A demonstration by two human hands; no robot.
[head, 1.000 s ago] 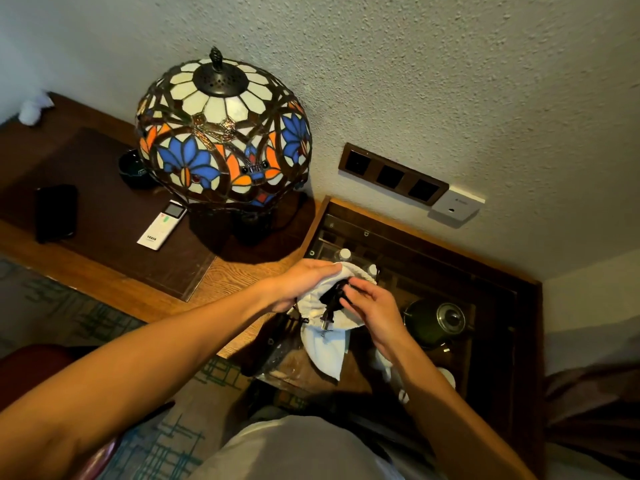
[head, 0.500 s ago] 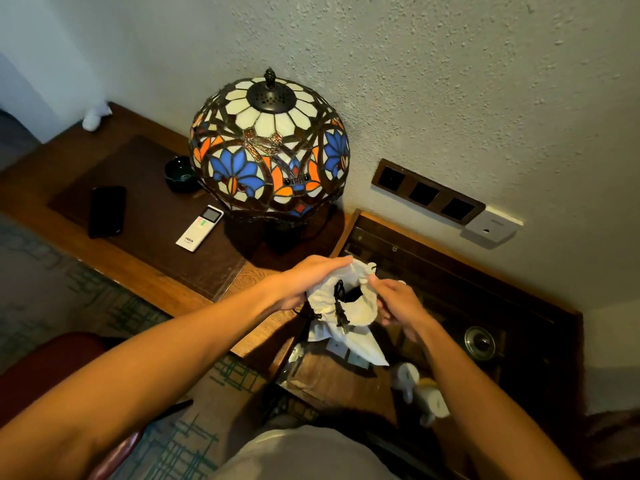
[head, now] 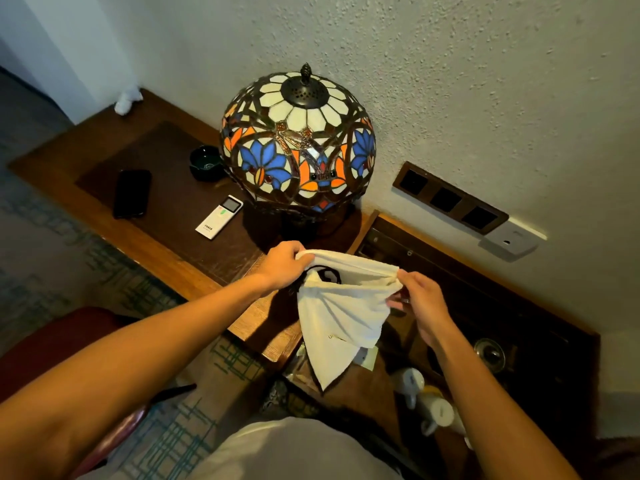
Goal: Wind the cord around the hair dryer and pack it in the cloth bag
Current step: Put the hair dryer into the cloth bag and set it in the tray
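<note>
White cloth bag (head: pixel 341 315) hangs pinched taut.

I am holding up a white cloth bag (head: pixel 341 317), something black (head: pixel 327 274) showing at its mouth. Behind it a stained-glass lamp (head: pixel 298 143) is glowing in cream petals, blue flowers and orange panels, leaded in dark lines. On the brown wooden desk (head: pixel 104 216), a dark brown mat (head: pixel 173 202) is carrying a black phone (head: pixel 132 193), a white remote (head: pixel 219 217) and a dark green dish (head: pixel 206 163).
</note>
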